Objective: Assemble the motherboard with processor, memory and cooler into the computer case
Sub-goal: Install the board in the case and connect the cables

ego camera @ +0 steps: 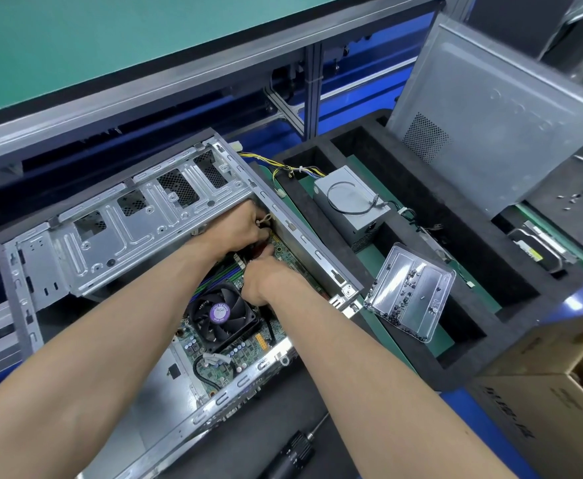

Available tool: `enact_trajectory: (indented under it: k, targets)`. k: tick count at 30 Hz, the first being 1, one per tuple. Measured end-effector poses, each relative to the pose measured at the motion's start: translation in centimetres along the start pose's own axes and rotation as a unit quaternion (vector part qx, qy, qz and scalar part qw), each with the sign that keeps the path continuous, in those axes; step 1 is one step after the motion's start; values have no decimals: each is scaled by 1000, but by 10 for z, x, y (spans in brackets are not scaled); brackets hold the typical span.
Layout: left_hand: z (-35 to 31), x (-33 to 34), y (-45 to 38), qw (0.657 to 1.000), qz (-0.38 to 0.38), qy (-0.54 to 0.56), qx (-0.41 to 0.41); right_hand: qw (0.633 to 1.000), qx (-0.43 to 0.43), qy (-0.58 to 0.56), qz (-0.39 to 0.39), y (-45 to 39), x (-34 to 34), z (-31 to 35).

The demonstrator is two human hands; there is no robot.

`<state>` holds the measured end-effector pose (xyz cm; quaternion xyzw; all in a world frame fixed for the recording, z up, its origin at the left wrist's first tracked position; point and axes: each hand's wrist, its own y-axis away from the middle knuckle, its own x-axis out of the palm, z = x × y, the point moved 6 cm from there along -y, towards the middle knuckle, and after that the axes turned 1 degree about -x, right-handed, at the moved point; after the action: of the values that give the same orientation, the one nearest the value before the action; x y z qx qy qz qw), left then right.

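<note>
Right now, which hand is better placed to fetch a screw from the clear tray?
Probably the right hand. The clear tray of screws lies on the right side, just beyond the computer case. The left hand sits deeper inside the case and would have to cross over the right arm.

Black foam tray [345,216] at centre right, split into long compartments. Grey power supply [350,205] sits in a far compartment, its yellow and black cable bundle [283,167] trailing left over the tray edge. Clear plastic screw box [409,299] lies tilted across a near compartment, small dark screws inside. Grey side panel [497,133], with a perforated vent patch, stands leaning at far right. Hard drive [538,250] in a right-hand slot. Black electric screwdriver [293,451] lies at the near edge. Cardboard box [559,416] near right.
</note>
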<state>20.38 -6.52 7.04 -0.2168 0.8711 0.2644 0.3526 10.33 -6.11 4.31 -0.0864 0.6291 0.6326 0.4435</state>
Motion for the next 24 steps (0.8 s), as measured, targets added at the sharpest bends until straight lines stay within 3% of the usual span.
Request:
enact_trajectory:
  k: [24]
  targets:
    - [1, 2, -2, 999, 22, 26, -21, 1000, 7, 3, 2, -14, 5, -2]
